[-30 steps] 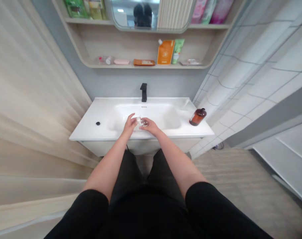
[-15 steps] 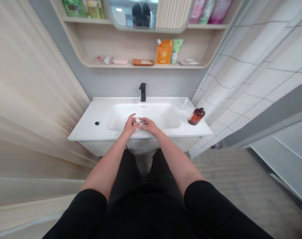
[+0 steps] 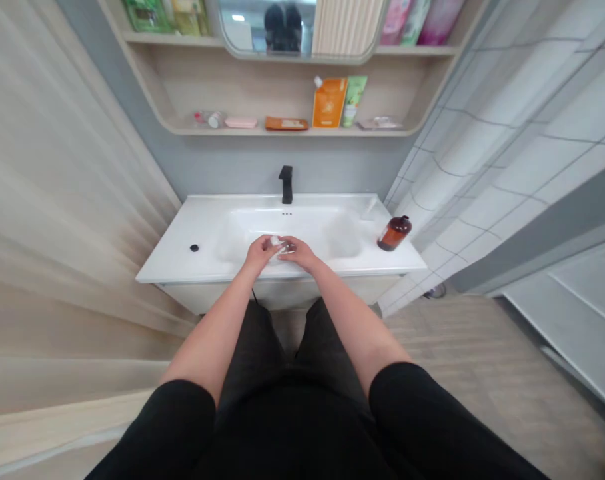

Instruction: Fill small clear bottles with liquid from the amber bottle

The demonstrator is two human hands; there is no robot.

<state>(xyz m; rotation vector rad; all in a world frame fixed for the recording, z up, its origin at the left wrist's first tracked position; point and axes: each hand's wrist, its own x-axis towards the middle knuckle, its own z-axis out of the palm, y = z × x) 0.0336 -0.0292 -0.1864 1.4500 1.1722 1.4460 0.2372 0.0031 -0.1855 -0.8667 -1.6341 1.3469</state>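
Over the front of the white sink (image 3: 340,237), my two hands meet around a small clear bottle (image 3: 285,248) with a white top part. My right hand (image 3: 300,253) is closed around the clear body from the right. The left one, my left hand (image 3: 259,253), has its fingers pinched at the white part on the bottle's left end. Fingers cover much of the bottle, so its full shape and contents are hidden.
An amber bottle (image 3: 394,233) stands on the counter's right side, near a faint clear object (image 3: 369,209). On the left lies a small black round piece (image 3: 194,248). A black faucet (image 3: 286,185) rises behind the basin, below a shelf (image 3: 232,132) with toiletries.
The fingers of my left hand have curled in from a raised, spread pose and now pinch the bottle's white part. My right hand keeps its hold.
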